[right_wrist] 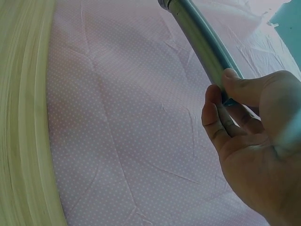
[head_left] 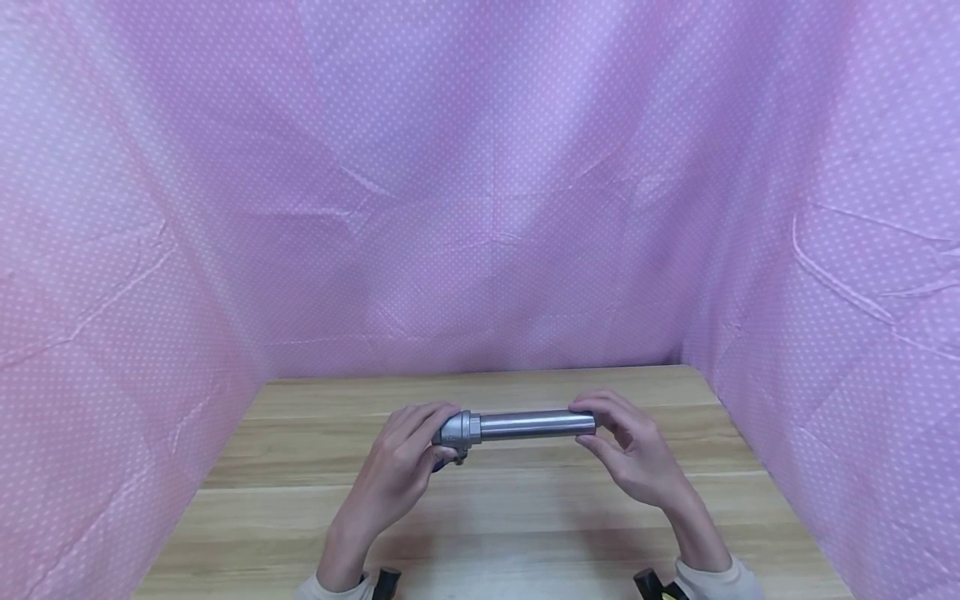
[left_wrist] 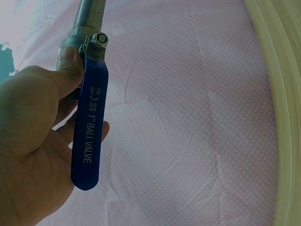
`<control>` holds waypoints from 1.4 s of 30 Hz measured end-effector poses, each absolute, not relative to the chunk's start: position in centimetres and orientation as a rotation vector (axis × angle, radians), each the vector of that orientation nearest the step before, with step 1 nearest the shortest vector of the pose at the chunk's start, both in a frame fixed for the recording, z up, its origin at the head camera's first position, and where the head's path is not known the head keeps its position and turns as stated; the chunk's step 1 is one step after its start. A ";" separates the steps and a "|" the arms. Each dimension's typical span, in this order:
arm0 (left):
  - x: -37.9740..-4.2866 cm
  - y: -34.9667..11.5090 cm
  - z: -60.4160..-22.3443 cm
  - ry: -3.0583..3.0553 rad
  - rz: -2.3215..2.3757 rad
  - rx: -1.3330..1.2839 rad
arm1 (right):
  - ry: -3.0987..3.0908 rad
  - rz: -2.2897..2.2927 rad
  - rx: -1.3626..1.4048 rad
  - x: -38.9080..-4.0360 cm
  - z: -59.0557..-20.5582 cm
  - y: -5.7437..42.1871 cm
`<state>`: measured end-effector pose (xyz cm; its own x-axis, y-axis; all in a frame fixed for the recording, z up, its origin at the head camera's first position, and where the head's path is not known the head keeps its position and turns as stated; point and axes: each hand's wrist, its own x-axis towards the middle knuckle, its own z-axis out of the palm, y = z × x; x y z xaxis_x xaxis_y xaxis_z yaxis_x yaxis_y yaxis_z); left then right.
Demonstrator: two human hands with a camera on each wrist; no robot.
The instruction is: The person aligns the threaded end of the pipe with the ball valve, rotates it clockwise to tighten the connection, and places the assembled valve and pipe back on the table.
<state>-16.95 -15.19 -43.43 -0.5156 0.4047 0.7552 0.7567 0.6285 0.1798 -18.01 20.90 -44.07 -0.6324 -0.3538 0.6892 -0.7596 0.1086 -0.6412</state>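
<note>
A metal ball valve with a steel pipe joined to its right end is held level over the table. My left hand grips the valve body, thumb on the near side and fingers over the top. In the left wrist view the valve's blue lever handle, marked "SS 1" BALL VALVE", runs back along the palm, its nut beside the body. At the pipe's far right end my right hand pinches it between thumb and fingertips; the right wrist view shows the thumb lying along the pipe.
A light wood-grain table lies below both hands. Pink cloth with white dots hangs around its back and both sides. Dark straps with black blocks sit at the wrists, by the pale sleeves.
</note>
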 end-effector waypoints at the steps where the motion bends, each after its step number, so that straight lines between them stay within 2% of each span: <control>1: -16.9 -15.2 -43.4 -2.161 -0.657 -0.903 | -2.033 1.531 1.085 -18.0 -44.0 20.9; 25: -16.9 -15.2 -43.3 -2.158 -0.647 -0.900 | -2.040 1.478 1.028 -18.3 -44.2 21.0; 35: -17.0 -15.2 -43.3 -2.157 -0.655 -0.907 | -1.853 1.569 1.185 -18.6 -44.2 20.7; 42: -16.9 -15.2 -43.3 -2.155 -0.655 -0.910 | -1.870 1.565 1.199 -18.6 -44.3 20.7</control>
<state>-16.92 -15.24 -43.30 -0.5098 0.4077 0.7575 0.7602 0.6256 0.1750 -18.59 20.71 -44.32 -0.5392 -0.3430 0.7692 -0.8176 -0.0058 -0.5757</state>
